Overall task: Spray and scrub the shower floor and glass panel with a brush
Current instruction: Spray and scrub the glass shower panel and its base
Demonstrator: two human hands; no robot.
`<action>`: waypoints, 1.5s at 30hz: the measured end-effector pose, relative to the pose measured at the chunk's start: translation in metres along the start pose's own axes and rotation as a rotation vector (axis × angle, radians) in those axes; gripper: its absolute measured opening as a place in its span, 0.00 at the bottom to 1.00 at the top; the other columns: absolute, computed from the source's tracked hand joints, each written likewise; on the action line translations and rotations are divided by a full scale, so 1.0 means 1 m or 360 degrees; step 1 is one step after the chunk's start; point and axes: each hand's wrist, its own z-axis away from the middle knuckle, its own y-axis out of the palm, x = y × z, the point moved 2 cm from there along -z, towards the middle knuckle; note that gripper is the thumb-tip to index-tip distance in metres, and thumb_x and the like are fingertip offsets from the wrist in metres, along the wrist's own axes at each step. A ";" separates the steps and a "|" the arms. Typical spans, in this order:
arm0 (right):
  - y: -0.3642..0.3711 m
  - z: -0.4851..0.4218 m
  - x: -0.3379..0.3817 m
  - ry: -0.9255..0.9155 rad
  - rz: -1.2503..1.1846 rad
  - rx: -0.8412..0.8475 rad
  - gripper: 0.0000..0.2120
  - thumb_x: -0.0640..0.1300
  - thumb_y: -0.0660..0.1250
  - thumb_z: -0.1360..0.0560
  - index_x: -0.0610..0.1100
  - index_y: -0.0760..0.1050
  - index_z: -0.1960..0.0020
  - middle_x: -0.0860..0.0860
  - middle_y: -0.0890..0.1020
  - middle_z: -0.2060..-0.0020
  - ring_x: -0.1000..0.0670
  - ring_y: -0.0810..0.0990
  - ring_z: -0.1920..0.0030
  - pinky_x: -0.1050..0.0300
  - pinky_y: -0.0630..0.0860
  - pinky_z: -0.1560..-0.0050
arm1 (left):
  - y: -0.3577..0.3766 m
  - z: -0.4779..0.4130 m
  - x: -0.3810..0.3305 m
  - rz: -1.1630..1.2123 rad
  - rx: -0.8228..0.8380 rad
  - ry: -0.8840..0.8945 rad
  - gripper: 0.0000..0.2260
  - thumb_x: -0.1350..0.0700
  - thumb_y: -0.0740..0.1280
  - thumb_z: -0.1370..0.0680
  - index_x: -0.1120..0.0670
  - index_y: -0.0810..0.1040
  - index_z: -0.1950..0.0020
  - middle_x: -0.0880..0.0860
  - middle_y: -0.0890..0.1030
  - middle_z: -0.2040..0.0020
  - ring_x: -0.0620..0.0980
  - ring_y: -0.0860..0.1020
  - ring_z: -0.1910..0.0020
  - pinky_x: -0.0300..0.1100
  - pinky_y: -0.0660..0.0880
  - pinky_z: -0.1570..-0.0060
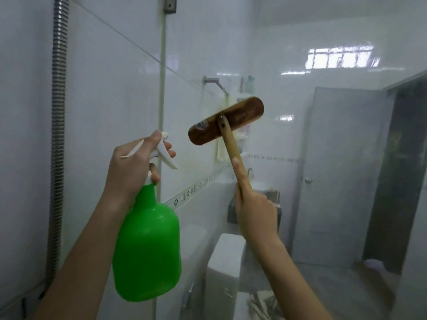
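Note:
My left hand (pixel 134 165) grips the white trigger head of a green spray bottle (pixel 147 252), held upright at chest height with fingers on the trigger. My right hand (pixel 255 211) holds the wooden handle of a scrub brush (pixel 226 121); its dark brown head is tilted and pressed flat against the glass panel (pixel 300 135), bristles facing away from me. The glass looks hazy and fills the right of the view, with its frame edge (pixel 162 88) running down the middle. The shower floor is out of sight.
A corrugated metal shower hose (pixel 56 135) hangs down the white tiled wall at left. Behind the glass are a toilet tank (pixel 224 271), a small sink (pixel 261 185), a hanging towel, a grey door (pixel 337 172) and a dark doorway at right.

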 end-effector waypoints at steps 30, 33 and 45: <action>0.002 -0.042 0.004 -0.0136 -0.0067 -0.0049 0.28 0.48 0.52 0.17 0.57 0.42 0.22 0.48 0.73 0.70 0.51 0.73 0.75 0.55 0.77 0.72 | -0.004 0.067 0.030 -0.0108 -0.0137 -0.0090 0.11 0.48 0.66 0.17 0.44 0.85 0.57 0.47 0.87 0.57 0.47 0.71 0.77 0.35 0.72 0.75; 0.012 0.024 -0.025 -0.0045 -0.0174 -0.0021 0.26 0.48 0.52 0.17 0.56 0.46 0.23 0.47 0.73 0.73 0.50 0.72 0.78 0.56 0.75 0.77 | 0.001 0.077 0.042 -0.0042 -0.0114 -0.0107 0.14 0.49 0.66 0.17 0.40 0.86 0.60 0.47 0.87 0.58 0.47 0.72 0.75 0.36 0.72 0.74; 0.022 0.050 -0.028 0.0104 -0.0148 -0.0076 0.25 0.50 0.50 0.17 0.55 0.45 0.23 0.49 0.70 0.76 0.53 0.67 0.80 0.61 0.70 0.81 | 0.016 0.120 0.090 -0.0035 -0.0048 -0.0283 0.12 0.47 0.62 0.16 0.42 0.84 0.54 0.50 0.87 0.51 0.46 0.71 0.78 0.39 0.71 0.75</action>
